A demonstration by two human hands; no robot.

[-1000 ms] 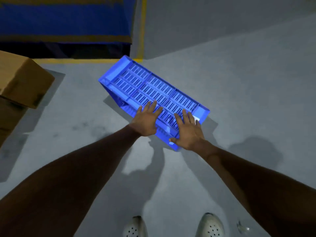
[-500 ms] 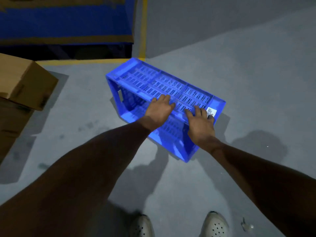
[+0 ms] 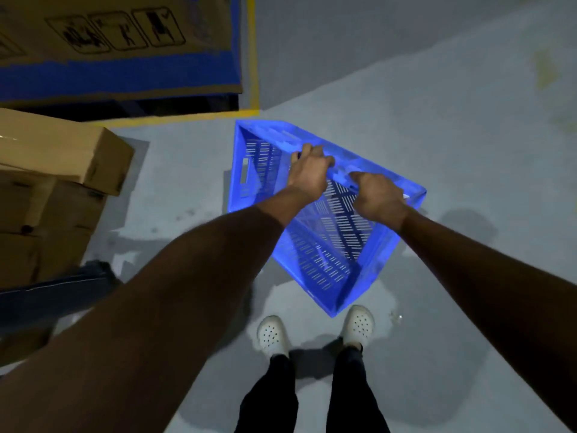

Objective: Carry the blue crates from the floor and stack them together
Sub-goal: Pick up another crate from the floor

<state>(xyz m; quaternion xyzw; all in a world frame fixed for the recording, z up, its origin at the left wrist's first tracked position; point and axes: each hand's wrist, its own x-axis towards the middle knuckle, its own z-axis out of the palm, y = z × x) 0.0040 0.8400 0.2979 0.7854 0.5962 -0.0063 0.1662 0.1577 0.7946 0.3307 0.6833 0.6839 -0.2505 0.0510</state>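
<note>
Blue crate (image 3: pixel 324 245): glossy slotted plastic. Boxes (image 3: pixel 62 151): matt brown cardboard. Floor (image 3: pixel 452 135): smooth, matt grey coating.

Seen from above, a person's left hand (image 3: pixel 309 170) and right hand (image 3: pixel 379 196) grip one long rim of a blue crate (image 3: pixel 324 254), fingers curled over its edge, hands close together. Below the fingers, the crate's slotted inside tilts open toward white perforated shoes (image 3: pixel 271 335). Left of the fingers stand stacked cardboard boxes (image 3: pixel 59 151); beyond the fingers runs a yellow floor line (image 3: pixel 253 57).

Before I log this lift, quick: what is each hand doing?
Left hand: grips the blue crate by its rim.
Right hand: grips the same rim.
</note>
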